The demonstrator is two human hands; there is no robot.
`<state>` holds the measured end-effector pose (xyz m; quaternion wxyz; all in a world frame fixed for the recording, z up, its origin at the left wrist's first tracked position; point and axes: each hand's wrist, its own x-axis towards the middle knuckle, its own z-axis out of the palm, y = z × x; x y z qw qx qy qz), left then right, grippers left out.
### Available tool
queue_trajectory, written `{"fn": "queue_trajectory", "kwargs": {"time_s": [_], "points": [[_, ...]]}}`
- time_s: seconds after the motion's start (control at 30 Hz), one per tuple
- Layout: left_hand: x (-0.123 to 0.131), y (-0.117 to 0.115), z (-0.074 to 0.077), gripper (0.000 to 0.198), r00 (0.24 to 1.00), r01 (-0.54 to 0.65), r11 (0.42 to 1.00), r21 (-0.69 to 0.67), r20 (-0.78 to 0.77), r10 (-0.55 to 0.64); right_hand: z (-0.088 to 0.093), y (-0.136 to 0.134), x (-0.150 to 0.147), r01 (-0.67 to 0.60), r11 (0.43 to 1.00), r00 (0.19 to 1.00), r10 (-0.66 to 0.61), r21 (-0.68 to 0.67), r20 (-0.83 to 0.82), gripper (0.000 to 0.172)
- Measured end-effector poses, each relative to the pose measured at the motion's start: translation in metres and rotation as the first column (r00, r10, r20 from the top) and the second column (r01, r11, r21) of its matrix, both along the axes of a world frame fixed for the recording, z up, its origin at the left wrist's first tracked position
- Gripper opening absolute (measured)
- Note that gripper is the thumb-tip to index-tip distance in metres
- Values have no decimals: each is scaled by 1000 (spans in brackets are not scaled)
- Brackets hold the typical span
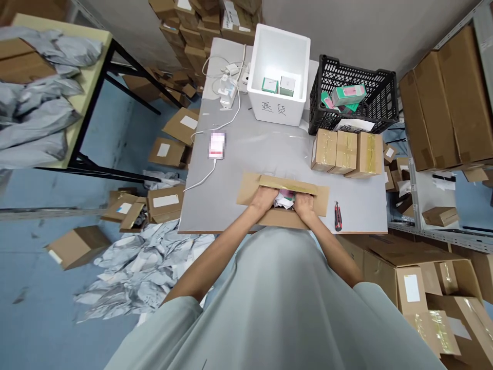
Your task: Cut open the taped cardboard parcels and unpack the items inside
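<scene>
Both hands (265,199) dip, grip hidden, into an open carton (288,184) near the table edge (215,232), bare tabletop (213,205) leftward.

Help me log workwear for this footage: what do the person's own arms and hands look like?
The left hand and right hand are ungloved, with no watch visible. The loose, pale grey-green fabric top has a plain, short left sleeve and matching right sleeve. Rings cannot be made out.
</scene>
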<state>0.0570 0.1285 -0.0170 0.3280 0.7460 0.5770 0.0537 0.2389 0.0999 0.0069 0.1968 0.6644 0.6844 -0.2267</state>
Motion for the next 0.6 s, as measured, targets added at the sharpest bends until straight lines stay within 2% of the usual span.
{"fn": "queue_trajectory", "kwargs": {"time_s": [0.1, 0.2, 0.37, 0.5, 0.6], "points": [[-11, -10, 13, 62, 982, 180, 982, 57, -75, -176, 12, -9, 6, 7, 1000, 1000, -7, 24, 4, 45], [-23, -20, 24, 80, 957, 284, 947, 150, -105, -271, 21, -18, 15, -1, 997, 999, 4, 83, -32, 61], [-37, -22, 28, 91, 955, 297, 944, 147, -32, -295, 19, -24, 32, -42, 993, 992, 54, 113, -110, 71], [-46, -26, 28, 90, 957, 276, 942, 190, 35, -288, 13, -24, 42, -81, 976, 982, 113, 201, -150, 60], [-53, -37, 36, 86, 959, 250, 938, 238, 74, -274, 17, -26, 47, -94, 952, 972, 151, 290, -181, 59]]}}
